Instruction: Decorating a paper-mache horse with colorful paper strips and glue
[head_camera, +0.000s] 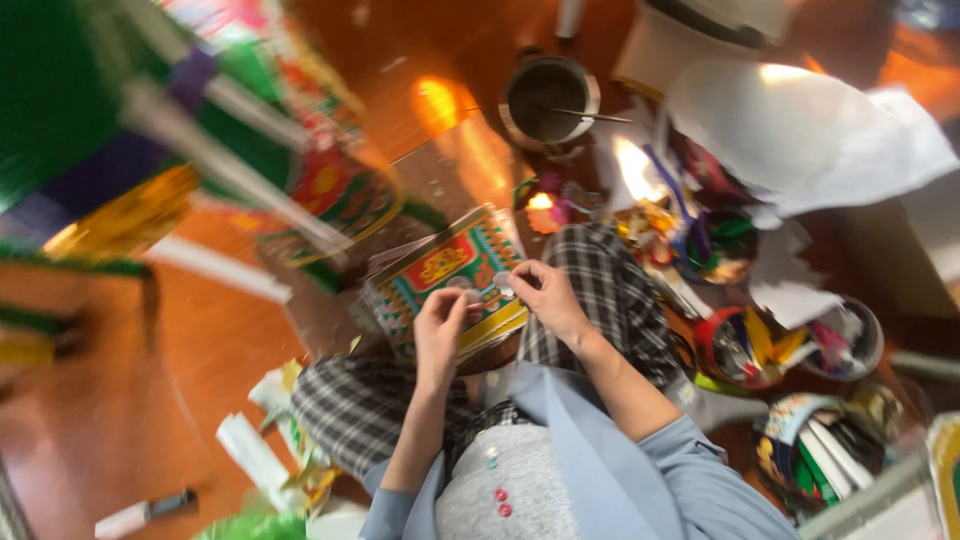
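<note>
The person sits on a reddish wooden floor (200, 360) with legs crossed in checked trousers, and both hands meet above a stack of patterned paper sheets (450, 275) that lies across the lap, its printed top showing red, green and yellow ornament. The left hand (440, 330) has its fingers curled in, pinching a small pale piece (472, 296) at the fingertips; the right hand (548, 295) is likewise closed at thumb and forefinger around another small pale scrap (503, 283), the two hands nearly touching over the near edge of the stack. What exactly the scraps are is too blurred to tell. Beyond the stack, toward the far side of the floor, stands a round metal pot (548, 98) with a thin stick resting across its rim. To the person's right a heap of coloured paper cuttings (690, 230) spreads under large white sheets (800, 135), and nearer along that side sit bowls filled with coloured strips (745, 350). On the left a large green, purple and gold decorated object (150, 150) fills the upper corner, blurred, and a marker pen (145, 513) lies on the floor near the lower left edge.
</note>
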